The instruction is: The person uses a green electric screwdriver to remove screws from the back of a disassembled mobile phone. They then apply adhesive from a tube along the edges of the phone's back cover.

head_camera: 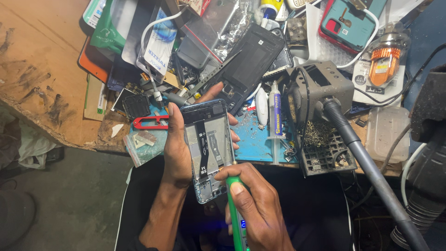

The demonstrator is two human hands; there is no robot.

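Observation:
My left hand [175, 148] grips an opened phone [208, 148] with its back cover off, showing a silver inner plate and a black flex ribbon. The phone is held upright over the table edge, thumb on its left side and fingertips curled round the right. My right hand [255, 204] holds a green-handled tool [237, 218] like a pen, and its tip touches the lower right part of the phone's inside.
A cluttered bench lies ahead: a black phone back panel [253, 58], a blue work mat [253, 139], a syringe tube [276, 116], red cutters [151, 122], a soldering stand with brass wool [320, 135], a grey hose [367, 162] and a teal phone case [355, 21].

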